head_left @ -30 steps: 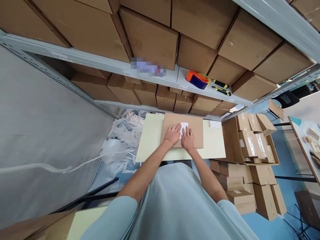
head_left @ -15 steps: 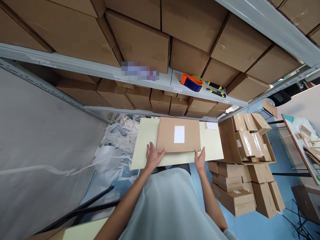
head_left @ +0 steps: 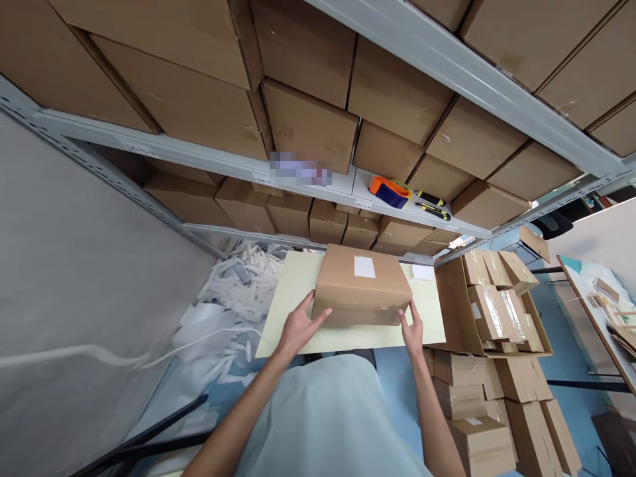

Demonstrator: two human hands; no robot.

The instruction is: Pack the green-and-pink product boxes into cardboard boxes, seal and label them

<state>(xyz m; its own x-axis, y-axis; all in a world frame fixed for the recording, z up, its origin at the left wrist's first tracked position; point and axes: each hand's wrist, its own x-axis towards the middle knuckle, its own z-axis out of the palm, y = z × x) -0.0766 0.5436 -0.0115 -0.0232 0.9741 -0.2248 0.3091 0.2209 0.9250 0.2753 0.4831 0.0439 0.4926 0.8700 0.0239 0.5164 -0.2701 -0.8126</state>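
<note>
The brown box (head_left: 362, 295) is closed, with shiny clear tape on its front and a white label (head_left: 364, 266) stuck on top. It is at the pale yellow tabletop (head_left: 288, 298), but I cannot tell if it is lifted. The left hand (head_left: 298, 326) grips the box's near left corner, thumb on the front. The right hand (head_left: 412, 328) presses its fingers together on the box's near right corner. The box is smooth cardboard with straight edges. Crinkly white paper strips (head_left: 238, 291) lie left of the box.
</note>
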